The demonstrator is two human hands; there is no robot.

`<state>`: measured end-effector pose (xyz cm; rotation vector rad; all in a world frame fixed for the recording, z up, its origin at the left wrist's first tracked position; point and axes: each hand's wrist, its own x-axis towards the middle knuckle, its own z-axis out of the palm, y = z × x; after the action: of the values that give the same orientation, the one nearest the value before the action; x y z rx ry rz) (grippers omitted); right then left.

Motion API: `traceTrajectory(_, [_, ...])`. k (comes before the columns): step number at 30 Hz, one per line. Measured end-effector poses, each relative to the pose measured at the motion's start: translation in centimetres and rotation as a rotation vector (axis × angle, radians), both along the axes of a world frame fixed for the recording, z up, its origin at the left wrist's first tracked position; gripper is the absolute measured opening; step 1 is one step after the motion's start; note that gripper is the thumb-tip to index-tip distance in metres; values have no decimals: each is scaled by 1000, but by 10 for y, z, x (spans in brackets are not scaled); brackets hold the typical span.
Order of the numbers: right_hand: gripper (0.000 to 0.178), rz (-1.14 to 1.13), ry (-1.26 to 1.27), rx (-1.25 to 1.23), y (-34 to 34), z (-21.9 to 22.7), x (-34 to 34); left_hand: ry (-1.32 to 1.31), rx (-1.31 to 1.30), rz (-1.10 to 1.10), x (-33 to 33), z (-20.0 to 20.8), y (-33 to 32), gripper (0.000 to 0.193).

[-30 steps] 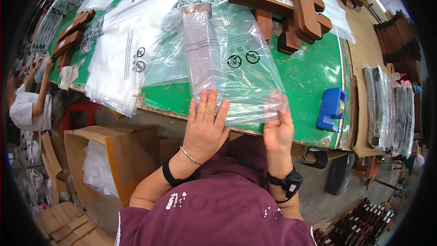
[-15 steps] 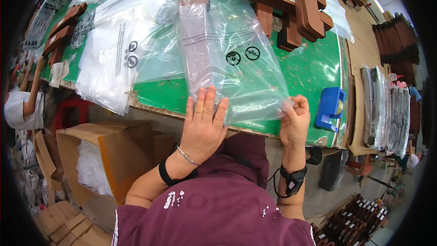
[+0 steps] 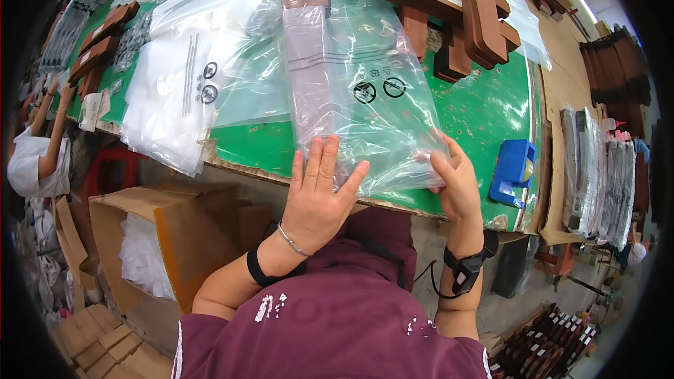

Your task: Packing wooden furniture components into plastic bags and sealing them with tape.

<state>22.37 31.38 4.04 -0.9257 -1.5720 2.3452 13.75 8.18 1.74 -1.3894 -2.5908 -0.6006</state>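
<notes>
A clear plastic bag (image 3: 382, 123) with dark printed symbols lies on the green tabletop in front of me. Inside its left side runs a long brown wooden piece (image 3: 309, 70), its bare-looking end at the far side. My left hand (image 3: 319, 196) lies flat over the near end of the bag and the piece, fingers stretched out and thumb spread. At the bag's near right corner, my right hand (image 3: 460, 186) has the film between thumb and fingers; some fingertips are hidden by crinkled plastic.
More flat clear bags (image 3: 165, 98) lie to the left. Brown wooden parts (image 3: 484, 21) are stacked at the far right, near a blue tape dispenser (image 3: 512, 172). A cardboard box (image 3: 189, 238) stands below the table edge. Another person's arms (image 3: 56, 130) reach in at far left.
My right hand has shifted its hold along the bag's right edge, its fingers less curled, and the near right corner has folded inward. My left thumb has spread wider.
</notes>
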Motion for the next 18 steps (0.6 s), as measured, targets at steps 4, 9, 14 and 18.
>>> traceTrajectory(4, [12,-195,100,113,12,-36,-3,18,5,-15,-1,0,0,65])
traceTrajectory(9, [15,-313,164,130,10,-47,-10,41,-29,-20,-2,-3,0,67])
traceTrajectory(14, [64,-251,460,-445,-23,-32,8,-7,20,-11,1,-1,0,70])
traceTrajectory(18, [100,-218,508,-618,-77,-29,20,-84,89,-36,1,3,0,76])
